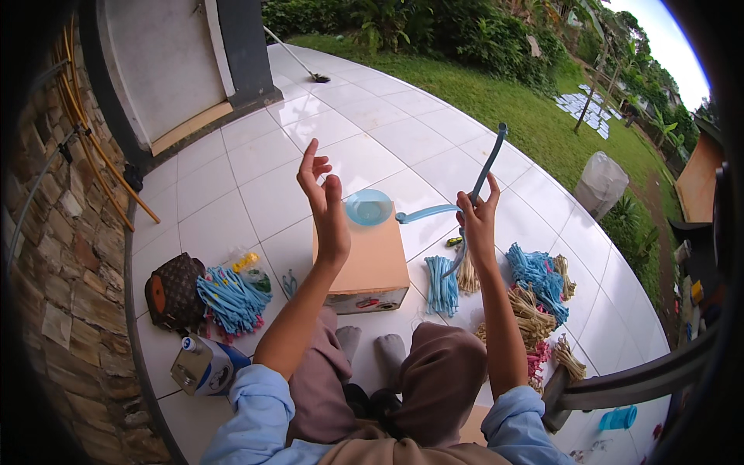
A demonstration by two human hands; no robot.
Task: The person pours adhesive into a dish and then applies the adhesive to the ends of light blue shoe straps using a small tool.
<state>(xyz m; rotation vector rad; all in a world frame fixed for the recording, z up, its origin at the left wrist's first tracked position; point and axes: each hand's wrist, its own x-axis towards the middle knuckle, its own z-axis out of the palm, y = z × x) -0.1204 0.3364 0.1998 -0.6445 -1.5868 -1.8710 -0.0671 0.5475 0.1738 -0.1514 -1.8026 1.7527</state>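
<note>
My right hand (479, 221) is raised at the right of the box, its fingers closed around long bendy blue strips (488, 167). One end points up, another reaches left with a small rounded tip, and a third hangs below the hand. My left hand (325, 209) is lifted at the box's left side, its fingers apart and partly bent, with nothing visible in it. Between my hands, a light-blue bowl (368, 208) stands on the far part of an upturned cardboard box (360, 263). Whether the blue strips are one piece or several, I cannot tell.
Blue bundles (442, 285) and straw-coloured bundles (531, 314) lie on the tiles at the right. A brown patterned bag (178, 291), another blue bundle (232, 298) and a jerrycan (205, 364) sit at the left. A stone wall (70, 310) borders the left side.
</note>
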